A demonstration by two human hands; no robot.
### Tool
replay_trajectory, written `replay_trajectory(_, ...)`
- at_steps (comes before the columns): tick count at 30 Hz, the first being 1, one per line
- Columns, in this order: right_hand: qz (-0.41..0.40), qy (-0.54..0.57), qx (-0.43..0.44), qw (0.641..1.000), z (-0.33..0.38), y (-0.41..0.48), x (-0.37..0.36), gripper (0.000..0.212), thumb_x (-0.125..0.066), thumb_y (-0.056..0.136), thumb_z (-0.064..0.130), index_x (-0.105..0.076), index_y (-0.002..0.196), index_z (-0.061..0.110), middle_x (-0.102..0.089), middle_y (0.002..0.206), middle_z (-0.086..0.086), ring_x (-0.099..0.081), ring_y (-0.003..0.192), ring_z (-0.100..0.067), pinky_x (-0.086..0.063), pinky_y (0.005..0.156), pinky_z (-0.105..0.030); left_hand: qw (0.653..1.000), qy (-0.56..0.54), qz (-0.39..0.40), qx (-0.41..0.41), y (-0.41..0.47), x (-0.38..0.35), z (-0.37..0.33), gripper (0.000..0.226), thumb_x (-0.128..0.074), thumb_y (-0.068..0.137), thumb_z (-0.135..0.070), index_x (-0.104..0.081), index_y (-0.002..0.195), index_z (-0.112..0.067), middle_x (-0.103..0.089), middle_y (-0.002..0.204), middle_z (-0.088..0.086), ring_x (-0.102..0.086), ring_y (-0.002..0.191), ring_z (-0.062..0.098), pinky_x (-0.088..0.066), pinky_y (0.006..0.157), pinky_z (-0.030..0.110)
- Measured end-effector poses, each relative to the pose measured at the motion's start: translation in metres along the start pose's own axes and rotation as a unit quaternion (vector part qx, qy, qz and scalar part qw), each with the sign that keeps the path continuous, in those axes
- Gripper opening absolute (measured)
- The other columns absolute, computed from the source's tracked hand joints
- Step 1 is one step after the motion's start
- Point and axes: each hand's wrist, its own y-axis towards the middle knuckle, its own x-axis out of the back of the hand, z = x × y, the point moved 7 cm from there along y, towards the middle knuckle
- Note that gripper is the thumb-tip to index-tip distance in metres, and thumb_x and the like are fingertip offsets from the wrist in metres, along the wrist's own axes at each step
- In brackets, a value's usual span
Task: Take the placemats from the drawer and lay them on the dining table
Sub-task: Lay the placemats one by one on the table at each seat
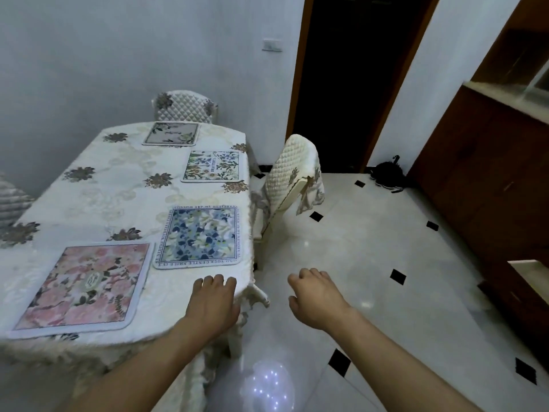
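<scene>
Several placemats lie flat on the dining table (98, 185), which wears a cream floral cloth. A pink floral placemat (86, 286) is nearest, a blue floral placemat (200, 236) sits beside it, a green-and-blue flowered placemat (214, 166) lies further along, and a grey placemat (171, 133) is at the far end. My left hand (212, 301) hovers over the table's near right corner, fingers loosely curled, holding nothing. My right hand (316, 297) hangs over the floor to the right of the table, loosely curled and empty. No drawer is in view.
A quilted chair (291, 176) stands at the table's right side, another chair (185, 105) at the far end. A dark wooden cabinet (499, 179) lines the right wall. A dark doorway (353, 81) opens ahead. A black umbrella (387, 173) lies on the tiled floor.
</scene>
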Motion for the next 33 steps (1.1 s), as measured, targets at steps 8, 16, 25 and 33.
replay_trajectory(8,-0.003,-0.004,0.128,0.992,-0.014,0.113,0.01,0.026,-0.045,0.086,0.028,-0.054,0.107,0.015,-0.057,0.107,-0.013,-0.051,0.105,-0.034,-0.039,0.09,-0.041,0.986,0.0,0.027,0.165,0.038,0.0,0.035,0.044,-0.046,0.087,-0.046,-0.046,0.121,-0.019,-0.055,0.12,0.008,-0.049,0.112,0.031,-0.034,0.095,0.043)
replay_trajectory(16,-0.001,-0.026,0.283,0.959,-0.04,0.213,0.027,0.026,-0.046,0.084,0.028,-0.053,0.105,0.014,-0.058,0.107,-0.015,-0.052,0.106,-0.034,-0.04,0.089,-0.042,0.938,-0.025,0.042,0.343,0.055,0.003,0.035,0.044,-0.046,0.086,-0.045,-0.047,0.122,-0.019,-0.056,0.12,0.007,-0.05,0.112,0.031,-0.035,0.096,0.044)
replay_trajectory(25,0.033,-0.048,0.415,0.908,0.012,0.299,0.009,0.026,-0.043,0.093,0.033,-0.052,0.108,0.013,-0.057,0.11,-0.013,-0.051,0.104,-0.033,-0.04,0.091,-0.044,0.887,-0.062,0.039,0.456,0.07,-0.017,0.066,0.046,-0.049,0.084,-0.045,-0.051,0.121,-0.019,-0.059,0.115,0.008,-0.053,0.107,0.031,-0.04,0.09,0.045)
replay_trajectory(33,0.066,-0.059,0.446,0.891,0.037,0.385,-0.018,0.029,-0.044,0.091,0.032,-0.052,0.111,0.014,-0.057,0.111,-0.013,-0.051,0.107,-0.033,-0.039,0.093,-0.043,0.875,-0.097,0.057,0.471,0.125,-0.055,0.115,0.055,-0.046,0.09,-0.043,-0.038,0.138,-0.019,-0.051,0.131,0.011,-0.046,0.118,0.033,-0.033,0.099,0.045)
